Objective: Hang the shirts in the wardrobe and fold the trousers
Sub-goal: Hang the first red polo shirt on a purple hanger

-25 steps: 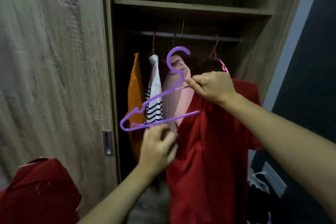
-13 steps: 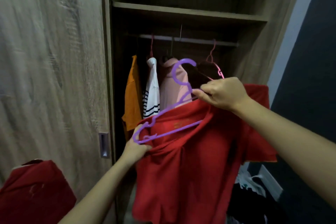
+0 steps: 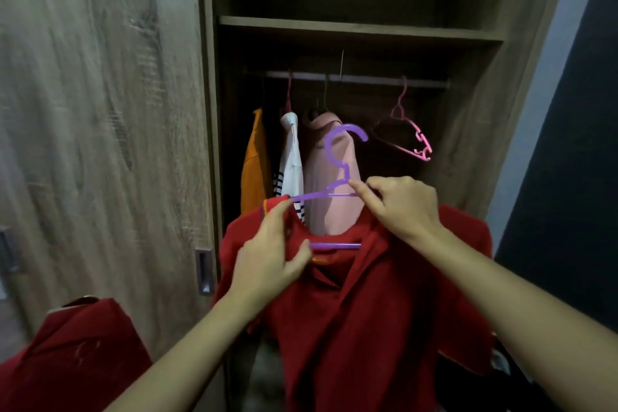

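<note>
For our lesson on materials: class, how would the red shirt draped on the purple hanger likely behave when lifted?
The red shirt is probably floppy: it sags in deep folds below the purple hanger. It likely weighs little: the thin hanger shows no bend. It might slip off, as its collar sits bunched where the left hand holds it.

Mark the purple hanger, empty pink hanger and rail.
purple hanger (image 3: 336,246), head view, bottom bar.
empty pink hanger (image 3: 422,144), head view, notched right end.
rail (image 3: 368,78), head view, bare middle stretch.

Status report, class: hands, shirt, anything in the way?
Left hand grips red shirt collar. Right hand pinches purple hanger, partly inside shirt. Pink hanger hangs bare on rail.
</note>
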